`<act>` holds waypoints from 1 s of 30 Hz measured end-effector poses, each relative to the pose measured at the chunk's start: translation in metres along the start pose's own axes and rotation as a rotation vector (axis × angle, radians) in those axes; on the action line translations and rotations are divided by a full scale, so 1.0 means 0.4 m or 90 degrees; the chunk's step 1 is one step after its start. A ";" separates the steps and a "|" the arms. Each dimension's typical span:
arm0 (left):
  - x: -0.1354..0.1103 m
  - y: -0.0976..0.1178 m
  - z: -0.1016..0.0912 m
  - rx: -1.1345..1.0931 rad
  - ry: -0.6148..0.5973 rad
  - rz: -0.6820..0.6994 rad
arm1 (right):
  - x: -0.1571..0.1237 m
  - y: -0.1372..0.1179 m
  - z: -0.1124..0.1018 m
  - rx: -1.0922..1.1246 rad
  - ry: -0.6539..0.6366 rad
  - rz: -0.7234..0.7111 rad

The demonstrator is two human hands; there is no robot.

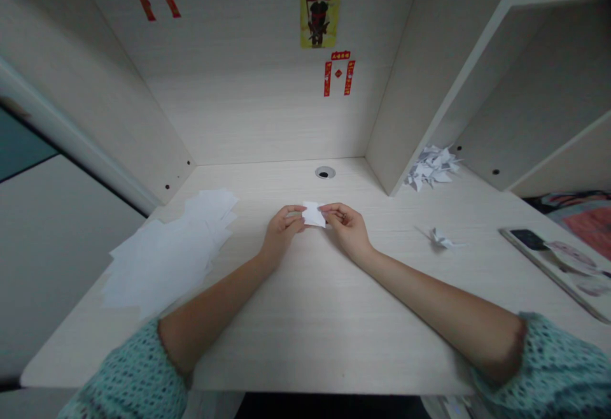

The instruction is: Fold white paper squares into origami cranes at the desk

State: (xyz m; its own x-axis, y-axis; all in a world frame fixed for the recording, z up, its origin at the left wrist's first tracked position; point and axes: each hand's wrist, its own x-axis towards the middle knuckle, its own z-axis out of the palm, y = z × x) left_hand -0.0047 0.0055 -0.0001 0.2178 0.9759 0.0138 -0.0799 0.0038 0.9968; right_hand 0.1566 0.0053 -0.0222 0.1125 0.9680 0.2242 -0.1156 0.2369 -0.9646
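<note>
A small folded piece of white paper (314, 214) is held just above the desk, between my two hands. My left hand (283, 229) pinches its left edge between thumb and fingers. On the other side, my right hand (347, 227) grips the right edge the same way, with a ring on one finger. The fold lines are too small to make out. A folded white paper crane (442, 239) sits on the desk to the right of my right hand. Loose sheets of white paper (167, 256) lie spread in an overlapping pile to my left.
A heap of folded white paper pieces (432, 167) rests behind the upright divider (405, 151) at the right. A phone (527, 238) lies near the desk's right side. A round cable hole (325, 172) is at the back, below red and yellow stickers (321, 5) on the panel.
</note>
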 end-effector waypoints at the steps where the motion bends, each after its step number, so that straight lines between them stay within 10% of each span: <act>1: 0.000 0.000 0.000 0.002 0.003 0.002 | 0.000 0.001 0.000 0.004 0.002 0.001; 14: -0.005 -0.001 -0.002 0.007 0.027 0.030 | -0.012 0.000 0.001 -0.050 -0.043 -0.019; 22: 0.002 -0.020 -0.006 0.000 0.067 0.073 | -0.020 -0.025 -0.003 -0.316 -0.042 -0.262; 30: 0.001 -0.036 -0.010 -0.036 0.054 0.068 | -0.023 -0.012 0.000 -0.367 -0.027 -0.291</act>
State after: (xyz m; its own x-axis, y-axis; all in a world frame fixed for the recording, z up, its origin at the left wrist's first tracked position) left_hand -0.0072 0.0065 -0.0148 0.1226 0.9863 0.1104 -0.1536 -0.0910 0.9839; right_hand 0.1559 -0.0047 -0.0198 -0.0141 0.7884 0.6150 0.4725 0.5473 -0.6908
